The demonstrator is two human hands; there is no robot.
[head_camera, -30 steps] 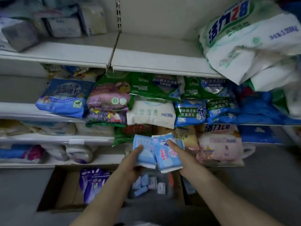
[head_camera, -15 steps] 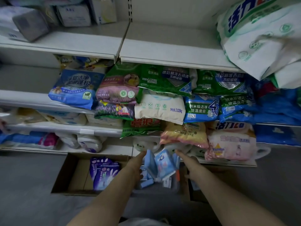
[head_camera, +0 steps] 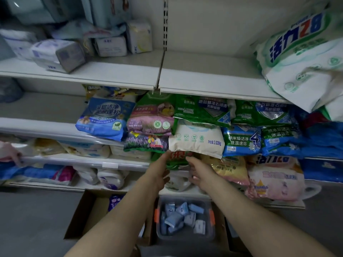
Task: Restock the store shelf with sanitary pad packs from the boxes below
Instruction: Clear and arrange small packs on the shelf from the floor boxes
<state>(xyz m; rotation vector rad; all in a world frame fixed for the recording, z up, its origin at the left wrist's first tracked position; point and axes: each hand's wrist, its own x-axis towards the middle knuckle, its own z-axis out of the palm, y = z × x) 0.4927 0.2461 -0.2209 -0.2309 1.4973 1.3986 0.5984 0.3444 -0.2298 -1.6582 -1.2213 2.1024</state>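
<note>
Both hands being raised empty, left hand (head_camera: 157, 175) and right hand (head_camera: 201, 173) with fingers loosely spread, blue pad packs (head_camera: 182, 217) being left jumbled in grey bin (head_camera: 185, 236), long axes pointing every way

Detergent bags crowd the middle shelves: a white bag (head_camera: 196, 140) in the centre, green bags (head_camera: 202, 110) above it, a blue bag (head_camera: 106, 117) to its left. A large white-and-green bag (head_camera: 304, 58) lies far right.

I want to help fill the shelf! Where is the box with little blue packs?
The clear bin sits on the floor, bottom centre, below the lowest shelf, between both forearms.
</note>
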